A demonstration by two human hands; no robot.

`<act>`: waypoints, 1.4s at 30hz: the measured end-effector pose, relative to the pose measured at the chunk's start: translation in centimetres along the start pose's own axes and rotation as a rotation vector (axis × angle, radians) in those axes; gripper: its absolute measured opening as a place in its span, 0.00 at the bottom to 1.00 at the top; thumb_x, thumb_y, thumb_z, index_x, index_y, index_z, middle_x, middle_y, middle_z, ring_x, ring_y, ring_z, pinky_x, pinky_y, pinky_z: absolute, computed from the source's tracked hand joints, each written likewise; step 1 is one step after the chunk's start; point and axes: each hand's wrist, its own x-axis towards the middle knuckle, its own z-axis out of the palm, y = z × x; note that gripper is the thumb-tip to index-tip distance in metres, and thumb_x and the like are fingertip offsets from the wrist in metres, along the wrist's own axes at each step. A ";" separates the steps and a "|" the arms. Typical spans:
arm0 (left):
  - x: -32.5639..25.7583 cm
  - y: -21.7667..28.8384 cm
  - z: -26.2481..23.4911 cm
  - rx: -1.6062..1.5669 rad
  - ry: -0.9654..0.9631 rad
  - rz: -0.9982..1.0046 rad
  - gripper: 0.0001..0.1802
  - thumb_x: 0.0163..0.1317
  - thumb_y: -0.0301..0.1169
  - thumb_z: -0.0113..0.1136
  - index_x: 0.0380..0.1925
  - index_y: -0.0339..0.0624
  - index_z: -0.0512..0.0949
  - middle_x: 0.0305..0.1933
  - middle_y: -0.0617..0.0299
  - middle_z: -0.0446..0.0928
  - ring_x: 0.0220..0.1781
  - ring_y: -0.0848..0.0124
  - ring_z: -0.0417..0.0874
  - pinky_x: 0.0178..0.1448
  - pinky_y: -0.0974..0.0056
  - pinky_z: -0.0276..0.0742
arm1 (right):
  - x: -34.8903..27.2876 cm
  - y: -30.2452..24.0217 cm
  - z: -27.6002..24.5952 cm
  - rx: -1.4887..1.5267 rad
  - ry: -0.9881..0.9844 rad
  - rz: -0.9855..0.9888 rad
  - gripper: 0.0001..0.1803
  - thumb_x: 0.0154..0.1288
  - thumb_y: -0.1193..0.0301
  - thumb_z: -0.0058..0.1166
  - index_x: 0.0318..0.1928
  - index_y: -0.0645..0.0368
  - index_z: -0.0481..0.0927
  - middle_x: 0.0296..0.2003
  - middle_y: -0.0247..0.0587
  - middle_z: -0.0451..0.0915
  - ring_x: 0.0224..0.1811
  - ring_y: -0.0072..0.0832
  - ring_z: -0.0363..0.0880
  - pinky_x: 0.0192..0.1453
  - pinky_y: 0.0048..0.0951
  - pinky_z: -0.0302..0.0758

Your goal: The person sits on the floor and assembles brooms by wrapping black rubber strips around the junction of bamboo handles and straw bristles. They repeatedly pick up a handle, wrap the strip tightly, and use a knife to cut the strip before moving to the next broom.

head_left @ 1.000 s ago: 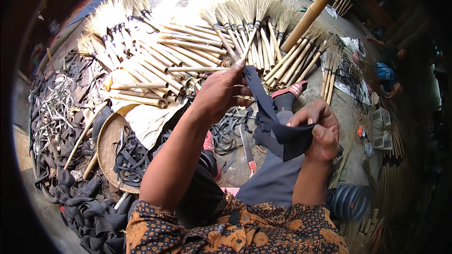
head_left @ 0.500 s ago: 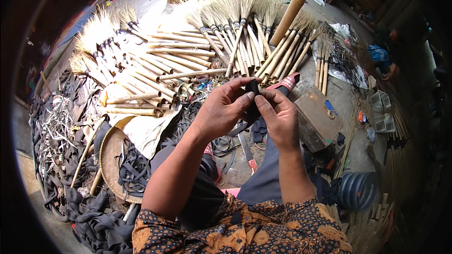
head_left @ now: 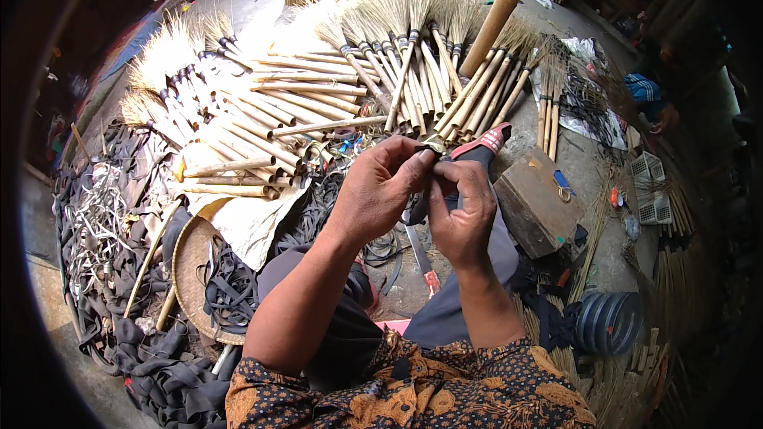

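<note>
In front of my body, my left hand (head_left: pixel 383 189) and my right hand (head_left: pixel 465 208) are close together, both closed with thumbs pinching. Between them is a black rubber strip (head_left: pixel 419 208), one part of which hangs below the fingers. My left thumb and forefinger grip its upper part; the right fingers are curled on it just beside, partly hiding it. Below the hands, a knife (head_left: pixel 420 258) with a red handle lies on the ground between my legs.
Many bamboo-handled brooms (head_left: pixel 409 40) fan out ahead, with bamboo handles (head_left: pixel 262 107) at left. A woven tray (head_left: pixel 187 278) of black strips and a heap of rubber scraps (head_left: pixel 159 373) lie left. A wooden box (head_left: pixel 540 202) stands right, beneath a leaning bamboo pole (head_left: pixel 499 14).
My right hand has turned and dropped slightly, its fingers curling more. The strip's upper part, upright before, now sits lower between the fingers. The view shifted a little.
</note>
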 end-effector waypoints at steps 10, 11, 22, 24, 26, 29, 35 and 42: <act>0.3 -0.1 0.1 0.036 -0.061 -0.050 0.12 0.80 0.36 0.59 0.48 0.36 0.82 0.41 0.67 0.84 0.42 0.81 0.83 0.51 0.70 0.81 | -2.0 2.8 -0.8 0.883 -0.165 0.642 0.11 0.78 0.73 0.59 0.54 0.66 0.82 0.43 0.34 0.87 0.46 0.15 0.82 0.54 0.20 0.79; 0.6 -0.2 0.2 0.043 -0.051 -0.049 0.12 0.79 0.36 0.60 0.47 0.37 0.82 0.40 0.67 0.84 0.41 0.81 0.82 0.49 0.70 0.80 | -2.2 3.0 -1.0 0.903 -0.138 0.650 0.10 0.78 0.73 0.59 0.53 0.66 0.82 0.43 0.34 0.87 0.46 0.15 0.82 0.53 0.20 0.79; 3.7 -2.6 0.6 0.066 -0.108 -0.162 0.10 0.74 0.32 0.67 0.39 0.41 0.75 0.35 0.71 0.79 0.35 0.83 0.78 0.40 0.74 0.75 | -4.4 7.0 -2.5 0.788 0.014 0.628 0.08 0.76 0.73 0.63 0.50 0.63 0.82 0.38 0.27 0.83 0.39 0.11 0.78 0.45 0.18 0.75; 5.6 -3.5 -1.5 0.153 -0.127 -0.328 0.10 0.76 0.34 0.64 0.45 0.39 0.78 0.38 0.69 0.81 0.38 0.80 0.83 0.45 0.72 0.80 | -5.6 8.6 -2.7 0.821 0.034 0.716 0.07 0.76 0.73 0.62 0.48 0.61 0.80 0.36 0.25 0.81 0.36 0.10 0.74 0.42 0.16 0.73; 8.2 -5.5 -4.3 0.344 -0.117 -0.381 0.16 0.78 0.43 0.62 0.47 0.40 0.78 0.37 0.66 0.80 0.38 0.77 0.84 0.46 0.68 0.83 | -6.9 10.8 -2.6 0.787 0.033 0.787 0.06 0.76 0.73 0.62 0.48 0.61 0.80 0.37 0.25 0.81 0.36 0.10 0.74 0.42 0.16 0.73; 13.2 -10.8 -9.2 0.606 -0.061 -0.486 0.21 0.78 0.47 0.60 0.46 0.37 0.78 0.37 0.63 0.80 0.36 0.75 0.83 0.43 0.67 0.82 | -9.3 14.5 -1.8 0.803 0.046 0.918 0.07 0.77 0.72 0.61 0.48 0.62 0.80 0.37 0.25 0.81 0.37 0.10 0.75 0.42 0.17 0.73; 21.4 -27.2 -15.5 0.429 0.290 -0.725 0.23 0.78 0.51 0.56 0.51 0.40 0.77 0.47 0.60 0.81 0.34 0.73 0.84 0.38 0.64 0.85 | -11.3 18.4 -1.4 0.600 -0.076 1.151 0.07 0.76 0.71 0.61 0.46 0.62 0.81 0.34 0.25 0.80 0.34 0.09 0.72 0.38 0.19 0.72; 29.1 -44.9 -18.0 0.743 0.441 -0.677 0.42 0.65 0.50 0.67 0.66 0.24 0.70 0.59 0.36 0.81 0.56 0.52 0.86 0.63 0.57 0.80 | -9.7 17.7 -2.4 0.367 -0.358 1.098 0.10 0.71 0.71 0.66 0.46 0.65 0.82 0.39 0.46 0.85 0.41 0.34 0.86 0.47 0.34 0.80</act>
